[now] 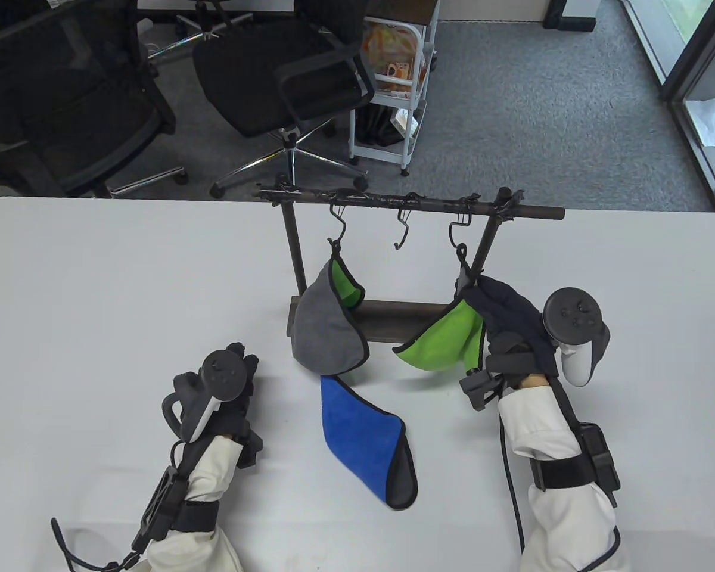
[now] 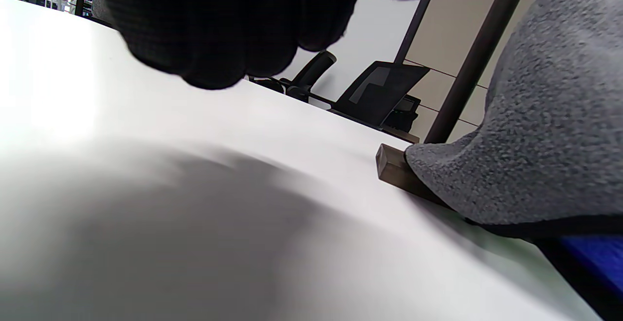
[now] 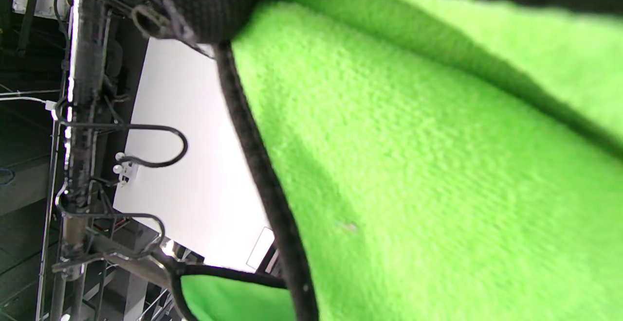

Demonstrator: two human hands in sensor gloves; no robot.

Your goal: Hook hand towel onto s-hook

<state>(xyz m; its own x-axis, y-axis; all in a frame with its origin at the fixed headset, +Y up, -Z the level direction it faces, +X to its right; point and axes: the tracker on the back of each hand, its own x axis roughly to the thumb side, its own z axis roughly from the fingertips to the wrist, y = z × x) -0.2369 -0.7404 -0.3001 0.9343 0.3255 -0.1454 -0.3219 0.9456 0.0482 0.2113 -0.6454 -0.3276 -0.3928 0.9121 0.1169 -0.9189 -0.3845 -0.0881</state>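
Note:
A dark metal rack [image 1: 411, 205] stands on the white table [image 1: 95, 298] with three S-hooks on its bar. A grey and green towel [image 1: 328, 319] hangs from the left hook [image 1: 337, 229]. The middle hook [image 1: 401, 231] is bare. My right hand [image 1: 503, 313] grips the top corner of a second green towel [image 1: 444, 342] right at the lower end of the right hook [image 1: 460, 241]; I cannot tell if its loop is on the hook. This towel fills the right wrist view [image 3: 413, 165]. A blue towel [image 1: 363, 432] lies flat on the table. My left hand [image 1: 229, 381] rests on the table with fingers curled [image 2: 219, 34], holding nothing.
The rack's base [image 1: 387, 322] sits mid-table, and its corner shows in the left wrist view [image 2: 389, 165]. Black office chairs [image 1: 274, 77] and a white cart [image 1: 393, 89] stand beyond the table's far edge.

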